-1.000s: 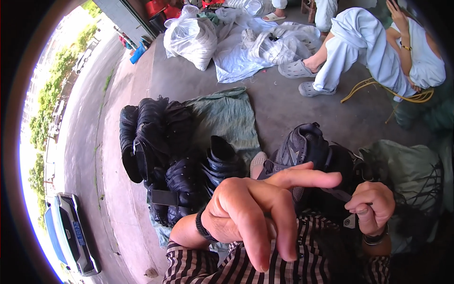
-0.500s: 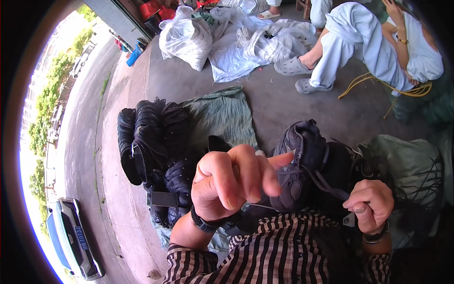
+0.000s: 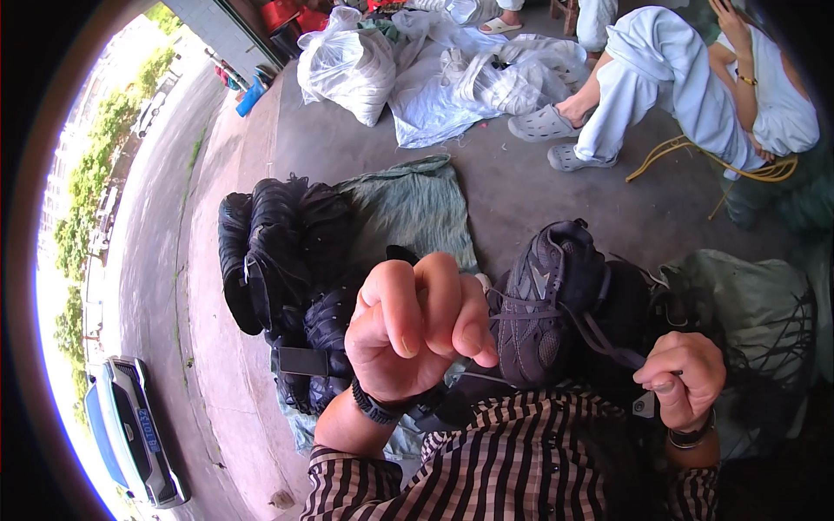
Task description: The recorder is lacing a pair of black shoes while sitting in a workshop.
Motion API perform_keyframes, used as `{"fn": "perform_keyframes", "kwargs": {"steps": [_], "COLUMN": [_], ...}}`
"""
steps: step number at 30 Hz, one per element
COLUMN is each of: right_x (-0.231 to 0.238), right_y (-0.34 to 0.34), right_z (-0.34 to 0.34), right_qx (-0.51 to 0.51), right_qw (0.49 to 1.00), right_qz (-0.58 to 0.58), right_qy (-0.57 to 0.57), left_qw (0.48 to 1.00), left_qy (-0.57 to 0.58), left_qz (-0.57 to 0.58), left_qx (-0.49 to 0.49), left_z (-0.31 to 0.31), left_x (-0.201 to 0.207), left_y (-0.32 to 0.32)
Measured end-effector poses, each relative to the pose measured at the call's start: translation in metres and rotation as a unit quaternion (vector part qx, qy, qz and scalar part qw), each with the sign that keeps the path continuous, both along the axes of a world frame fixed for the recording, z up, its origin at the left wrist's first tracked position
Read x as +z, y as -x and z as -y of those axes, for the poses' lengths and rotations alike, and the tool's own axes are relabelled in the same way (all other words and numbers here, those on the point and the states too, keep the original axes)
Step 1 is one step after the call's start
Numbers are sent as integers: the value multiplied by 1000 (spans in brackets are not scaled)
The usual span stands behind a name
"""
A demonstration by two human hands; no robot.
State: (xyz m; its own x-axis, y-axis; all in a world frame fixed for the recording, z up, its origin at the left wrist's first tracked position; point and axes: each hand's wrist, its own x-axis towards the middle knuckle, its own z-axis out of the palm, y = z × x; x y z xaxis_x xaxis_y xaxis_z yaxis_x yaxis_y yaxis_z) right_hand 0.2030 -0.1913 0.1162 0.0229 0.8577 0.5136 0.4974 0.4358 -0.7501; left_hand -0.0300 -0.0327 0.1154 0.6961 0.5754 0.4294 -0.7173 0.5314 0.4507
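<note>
A dark grey shoe (image 3: pixel 530 347) with mesh panels and a pale star-like mark sits in front of me, its toe toward my body. My right hand (image 3: pixel 682 378), at the right, is closed in a pinch on one end of the dark shoelace (image 3: pixel 595 334), which runs taut from the shoe. Left of the shoe, my left hand (image 3: pixel 413 321) is raised with curled fingers. Another stretch of lace crosses the shoe toward those fingertips and seems gripped there; the grip itself is partly hidden.
Several dark laced shoes (image 3: pixel 282 252) are stacked at the left, beside a green cloth (image 3: pixel 417 208). A greenish sack (image 3: pixel 738 295) lies at the right. Farther off are white plastic bags (image 3: pixel 347 69) and a seated person in grey clogs (image 3: pixel 543 124). A car (image 3: pixel 135 430) stands outside, left.
My left index finger, stretched toward the shoe before, has curled in, and that hand shifted slightly left, with lace now drawn toward it. My right hand keeps its pinch.
</note>
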Motion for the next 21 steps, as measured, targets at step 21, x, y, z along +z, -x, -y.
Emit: {"fn": "perform_keyframes", "kwargs": {"steps": [21], "right_x": [-1], "right_y": [16], "right_z": [3], "right_qx": [-55], "right_qw": [996], "right_qz": [34], "right_qy": [56], "left_qw": [932], "left_qy": [-313], "left_qz": [20], "left_qx": [181], "left_z": [45], "left_x": [12], "left_y": [11]}}
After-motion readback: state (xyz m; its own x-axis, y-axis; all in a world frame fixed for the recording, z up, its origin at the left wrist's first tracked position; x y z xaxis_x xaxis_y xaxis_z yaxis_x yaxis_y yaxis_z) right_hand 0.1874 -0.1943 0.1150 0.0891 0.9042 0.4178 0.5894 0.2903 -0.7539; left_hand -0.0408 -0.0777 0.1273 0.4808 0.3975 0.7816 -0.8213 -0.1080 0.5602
